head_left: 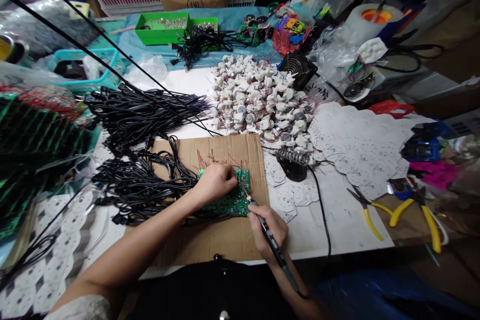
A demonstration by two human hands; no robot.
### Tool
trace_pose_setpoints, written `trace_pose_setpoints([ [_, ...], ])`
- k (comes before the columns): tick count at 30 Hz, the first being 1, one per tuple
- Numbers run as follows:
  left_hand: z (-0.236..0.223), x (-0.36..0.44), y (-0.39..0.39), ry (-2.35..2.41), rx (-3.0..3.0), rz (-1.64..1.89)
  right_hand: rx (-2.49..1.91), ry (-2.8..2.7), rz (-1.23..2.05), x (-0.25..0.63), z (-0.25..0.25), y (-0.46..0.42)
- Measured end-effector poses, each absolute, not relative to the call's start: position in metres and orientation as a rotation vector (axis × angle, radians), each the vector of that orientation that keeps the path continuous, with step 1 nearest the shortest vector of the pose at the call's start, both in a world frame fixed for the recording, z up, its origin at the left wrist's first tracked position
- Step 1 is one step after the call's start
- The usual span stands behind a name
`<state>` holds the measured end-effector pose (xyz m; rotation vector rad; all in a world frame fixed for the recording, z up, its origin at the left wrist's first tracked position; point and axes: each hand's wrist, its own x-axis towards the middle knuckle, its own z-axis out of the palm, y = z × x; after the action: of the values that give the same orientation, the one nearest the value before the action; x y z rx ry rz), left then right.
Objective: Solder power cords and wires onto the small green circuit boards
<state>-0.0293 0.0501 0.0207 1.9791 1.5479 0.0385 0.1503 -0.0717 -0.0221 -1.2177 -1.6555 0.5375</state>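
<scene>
A green circuit board (225, 206) with thin red wires along its edges lies on a flat piece of cardboard (202, 245). My left hand (217, 182) reaches over the board, its fingers closed in a pinch; whatever they hold is hidden. In my right hand (270, 232) is a soldering iron (275, 250), gripped like a pen, with its tip at the board's right side near my left fingertips. Black cables (150, 187) lie against the board's left side, some running across the cardboard. Behind to the right is a soldering iron stand (292, 157) with a metal coil.
Beyond the cardboard lie a heap of white motor-like parts (258, 95) and a bundle of black cables (142, 110). White perforated plates (360, 140) spread right, with yellow-handled pliers (369, 212) nearby. Green boards (37, 135) stack left. Green bins (161, 27) stand behind.
</scene>
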Motion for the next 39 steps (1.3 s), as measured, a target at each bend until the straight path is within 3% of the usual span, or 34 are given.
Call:
trace_pose_setpoints([
  [14, 0.022, -0.027, 0.051, 1.581, 1.94, 0.01, -1.249, -1.661, 0.553, 0.148, -0.025, -0.073],
  [21, 0.023, -0.027, 0.052, 1.602, 1.928, -0.019, -1.306, -1.317, 0.651, 0.159, -0.025, -0.085],
  [33, 0.026, -0.026, 0.054, 1.609, 1.926, -0.005, -1.392, -0.622, 0.46, 0.249, 0.059, -0.023],
  [39, 0.023, -0.027, 0.053, 1.626, 1.921, 0.029, -1.426, -0.698, 0.596, 0.248, 0.051, 0.006],
])
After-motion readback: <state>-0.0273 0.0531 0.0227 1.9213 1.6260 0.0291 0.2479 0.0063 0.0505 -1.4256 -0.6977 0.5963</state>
